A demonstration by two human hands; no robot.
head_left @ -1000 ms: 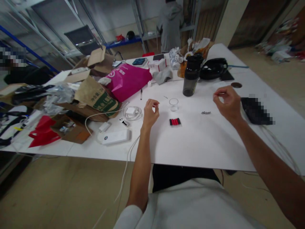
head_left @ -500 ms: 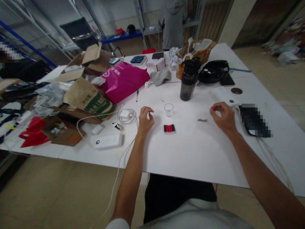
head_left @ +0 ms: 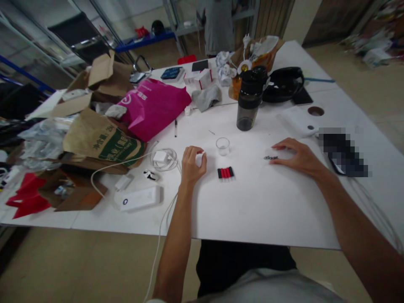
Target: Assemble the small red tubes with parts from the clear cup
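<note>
My left hand [head_left: 193, 165] rests on the white table [head_left: 252, 206], its fingers loosely curled with a gap to the thumb; I make out nothing held in it. To its right lie several red and black small cylinders [head_left: 226, 173] side by side, with clear ends toward me. Behind them stands a small clear cup [head_left: 222, 146]. My right hand [head_left: 298, 159] is open, thumb and fingers apart on the near and far sides of a row of small dark metallic pieces [head_left: 270, 158]. Whether the fingertips touch those pieces, I cannot tell.
A dark bottle [head_left: 248, 103] stands behind the cup. Left of my left hand are a coiled white cable [head_left: 164, 160], a white power bank [head_left: 142, 198] and a magenta bag [head_left: 154, 107]. A blurred-out dark device [head_left: 342, 151] lies at right. Someone in grey [head_left: 219, 29] stands beyond the table.
My right hand has opened from a rounded curl and come down to the small metallic pieces. My left hand stays near the cylinders, still curled. The camera view has shifted slightly.
</note>
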